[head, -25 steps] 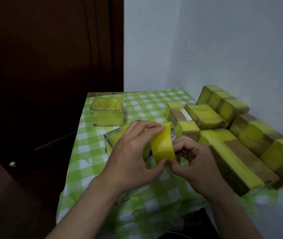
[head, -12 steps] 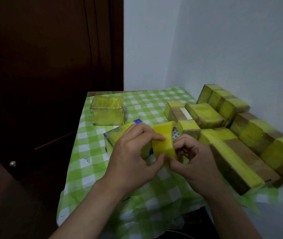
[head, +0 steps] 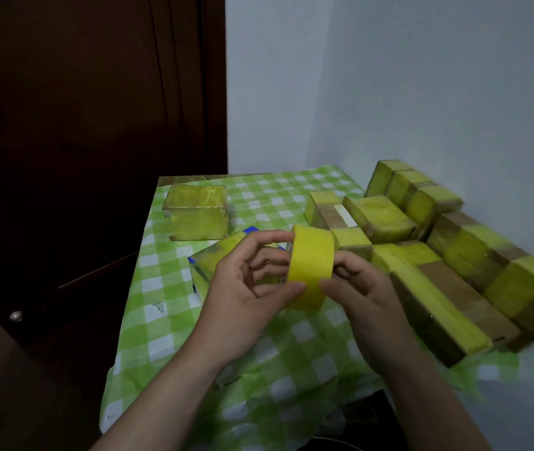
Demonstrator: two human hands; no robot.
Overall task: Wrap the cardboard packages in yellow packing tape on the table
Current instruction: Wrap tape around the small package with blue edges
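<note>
Above the green checked tablecloth [head: 168,304], near the table's middle, the roll of yellow tape [head: 311,266] is held on edge between 2 hands. It is gripped by the left hand [head: 243,294], with the forefinger laid over the top rim and the thumb set under the lower face. The right hand [head: 366,297] is curled against the other side, with its thumb pressed to the outer surface; no loose end can be made out. Just behind the roll, 1 partly taped package [head: 213,258] is seen, and banded packages [head: 454,255] are piled at the right. The roll is judged light and stiff with a slick face, so it is best taken by the rims or through the core.
</note>
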